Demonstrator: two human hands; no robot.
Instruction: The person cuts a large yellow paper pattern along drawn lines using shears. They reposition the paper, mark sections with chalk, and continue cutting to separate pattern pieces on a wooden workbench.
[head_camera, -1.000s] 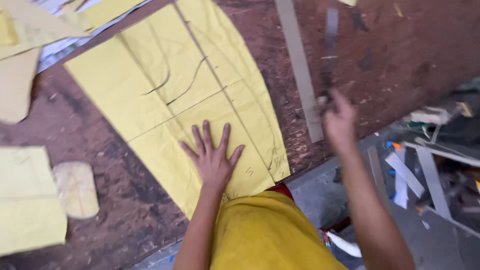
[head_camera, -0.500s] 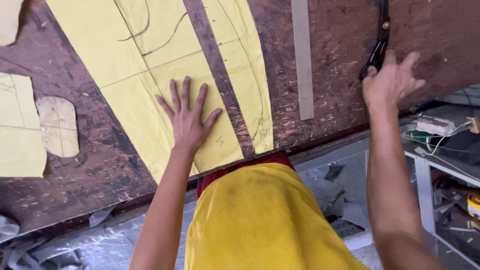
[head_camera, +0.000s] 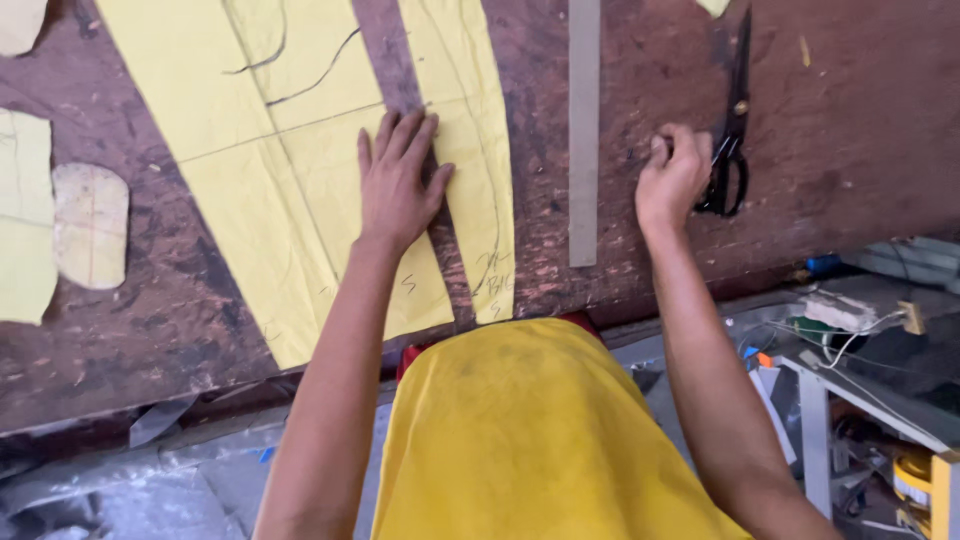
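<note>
Hands at work on a worn brown table (head_camera: 860, 120): left hand (head_camera: 397, 180) pressed flat, fingers spread, on yellow pattern paper (head_camera: 300, 200); right hand (head_camera: 675, 178), fingers curled, touching black scissors (head_camera: 733, 130) beside a grey ruler (head_camera: 583, 130).

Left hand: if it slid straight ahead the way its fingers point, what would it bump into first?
Probably nothing solid. The left hand lies flat on the yellow paper pattern, fingers pointing up a dark strip. Only flat paper and strip lie ahead to the picture's edge.
</note>
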